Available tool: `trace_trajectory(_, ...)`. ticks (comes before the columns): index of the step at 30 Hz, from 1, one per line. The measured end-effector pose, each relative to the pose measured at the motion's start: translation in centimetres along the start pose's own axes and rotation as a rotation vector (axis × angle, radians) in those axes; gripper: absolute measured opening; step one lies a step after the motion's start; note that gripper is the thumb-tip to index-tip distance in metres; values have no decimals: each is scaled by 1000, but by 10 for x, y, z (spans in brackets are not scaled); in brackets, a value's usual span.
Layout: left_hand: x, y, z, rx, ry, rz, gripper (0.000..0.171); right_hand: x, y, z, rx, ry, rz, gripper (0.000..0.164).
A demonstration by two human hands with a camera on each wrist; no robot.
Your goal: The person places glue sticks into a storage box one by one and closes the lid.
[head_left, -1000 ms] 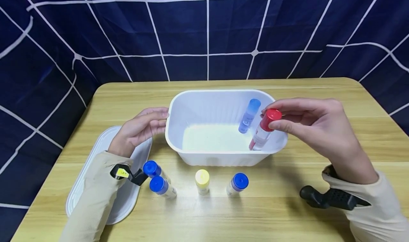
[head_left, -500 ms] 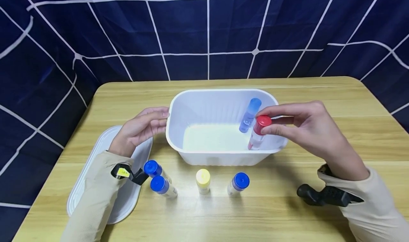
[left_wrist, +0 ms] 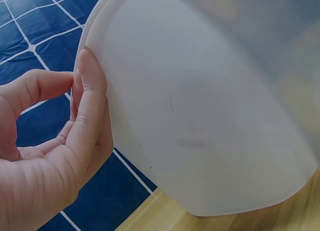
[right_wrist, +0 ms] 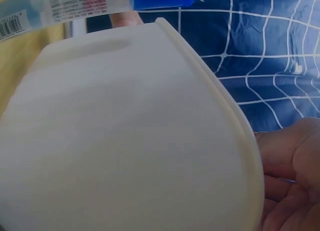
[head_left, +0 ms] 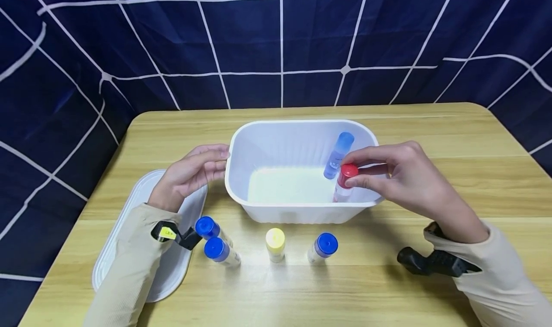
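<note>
My right hand point(head_left: 394, 171) pinches the red cap of a clear glue stick point(head_left: 346, 181) between thumb and fingers. The stick stands nearly upright inside the white plastic bin point(head_left: 278, 214), near its right front. Beside it, a translucent blue glue stick point(head_left: 339, 155) leans against the bin's back wall. My left hand point(head_left: 189, 173) touches the outside of the bin's left rim. Fairly straight fingers point(left_wrist: 89, 108) lie along the outer wall in the left wrist view. Across the top of the right wrist view runs a blue-capped glue stick point(right_wrist: 95, 8), with a printed label and barcode.
In front of the bin stand a yellow-capped stick point(head_left: 275, 243) and a blue-capped stick point(head_left: 324, 247). Two more blue-capped sticks point(head_left: 217, 250) stand close together near the left wrist. A white lid point(head_left: 172, 274) lies beneath the left forearm on the wooden table point(head_left: 345, 298).
My right hand has moved left and slightly down with the red-capped glue stick, bringing it lower and more upright in the bin. My left hand stays at the rim.
</note>
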State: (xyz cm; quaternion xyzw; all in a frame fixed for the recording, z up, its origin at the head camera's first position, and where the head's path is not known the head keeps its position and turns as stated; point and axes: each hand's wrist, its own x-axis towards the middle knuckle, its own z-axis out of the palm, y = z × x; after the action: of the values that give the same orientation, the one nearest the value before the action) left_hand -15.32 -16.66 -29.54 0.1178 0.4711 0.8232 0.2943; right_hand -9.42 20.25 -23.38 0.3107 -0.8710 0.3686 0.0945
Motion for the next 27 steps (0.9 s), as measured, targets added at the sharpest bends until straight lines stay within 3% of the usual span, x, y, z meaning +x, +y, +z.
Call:
trace_trajectory(19, 0, 0, 2, 19, 7, 2, 21, 0, 3, 5, -63, -34, 76, 26)
trace_trajectory(27, 1, 1, 2, 22, 27, -6, 20, 1, 4, 6, -113, -51, 18, 25)
